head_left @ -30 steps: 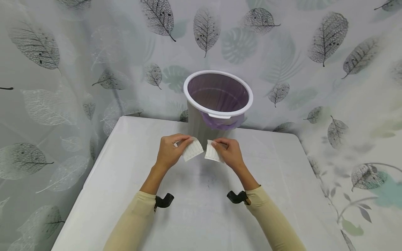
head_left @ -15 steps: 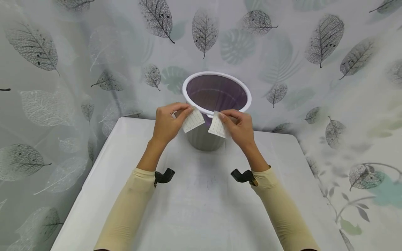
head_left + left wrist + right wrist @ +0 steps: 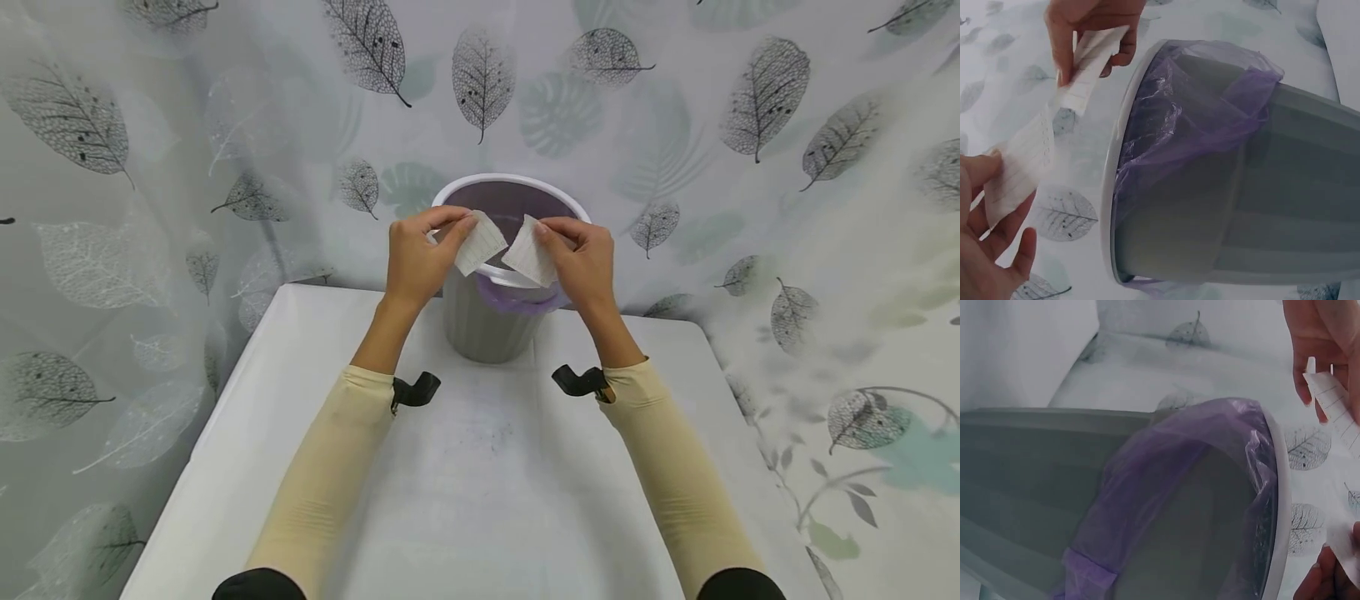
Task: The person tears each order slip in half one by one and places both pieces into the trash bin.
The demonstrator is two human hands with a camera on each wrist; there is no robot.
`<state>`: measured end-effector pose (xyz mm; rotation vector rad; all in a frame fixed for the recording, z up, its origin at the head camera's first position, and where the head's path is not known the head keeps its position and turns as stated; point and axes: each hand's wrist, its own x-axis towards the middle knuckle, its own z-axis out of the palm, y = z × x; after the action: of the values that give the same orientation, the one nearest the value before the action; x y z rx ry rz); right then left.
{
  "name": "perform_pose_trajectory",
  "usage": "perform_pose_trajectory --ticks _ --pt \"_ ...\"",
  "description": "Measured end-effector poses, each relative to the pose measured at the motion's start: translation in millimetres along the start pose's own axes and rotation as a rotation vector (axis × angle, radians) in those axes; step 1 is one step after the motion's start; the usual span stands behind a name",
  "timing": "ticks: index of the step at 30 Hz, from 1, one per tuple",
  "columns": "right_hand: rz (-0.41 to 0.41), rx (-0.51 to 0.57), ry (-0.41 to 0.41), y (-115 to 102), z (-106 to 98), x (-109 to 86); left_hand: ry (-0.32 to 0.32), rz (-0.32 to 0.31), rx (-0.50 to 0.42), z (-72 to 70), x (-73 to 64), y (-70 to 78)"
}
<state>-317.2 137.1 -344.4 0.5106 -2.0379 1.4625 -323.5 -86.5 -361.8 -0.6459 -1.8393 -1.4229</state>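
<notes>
My left hand (image 3: 422, 257) pinches a piece of white lined paper (image 3: 482, 243) between thumb and fingers. A second piece of lined paper (image 3: 531, 254) is pinched in my right hand (image 3: 588, 260). Both pieces overlap the mouth of a grey bin (image 3: 487, 325) in the head view, with a small gap between them. The bin has a white rim (image 3: 1110, 175) and a purple plastic liner (image 3: 1141, 469) folded over it. In the left wrist view the left-hand piece (image 3: 1019, 169) hangs beyond the rim, and the right-hand piece (image 3: 1088, 72) shows above it.
The bin stands upright at the back of a white-covered table (image 3: 480, 483). Behind and beside it hangs a leaf-print curtain (image 3: 555, 108). Black wrist mounts (image 3: 415, 389) stick out at both sleeves.
Both hands have risen from in front of the bin to the level of its rim, each still pinching its paper. The camera view has shifted slightly.
</notes>
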Motion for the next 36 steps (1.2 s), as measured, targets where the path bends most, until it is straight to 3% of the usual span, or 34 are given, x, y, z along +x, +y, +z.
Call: perform_pose_trajectory --ticks 6,9,15,22,28,36 --pt "0.024 0.015 0.069 23.2 4.6 15.8 0.056 -0.053 0.015 5.5 11.5 -4.3" --pt "0.024 0.018 0.078 30.7 6.2 20.8 0.054 -0.08 0.02 9.0 16.2 -8.2" --pt "-0.034 -0.067 0.001 45.0 6.9 25.0 -0.073 -0.134 0.042 16.2 20.9 -17.7" --pt "-0.041 -0.204 -0.137 51.6 5.4 19.5 -0.219 -0.186 0.159 18.6 17.2 -24.4" --pt "-0.038 -0.187 -0.135 50.1 4.0 16.5 -0.247 -0.201 0.189 15.6 14.9 -23.8" --pt "-0.031 -0.196 -0.147 49.8 4.6 13.2 -0.23 -0.177 0.192 12.8 12.6 -23.7"
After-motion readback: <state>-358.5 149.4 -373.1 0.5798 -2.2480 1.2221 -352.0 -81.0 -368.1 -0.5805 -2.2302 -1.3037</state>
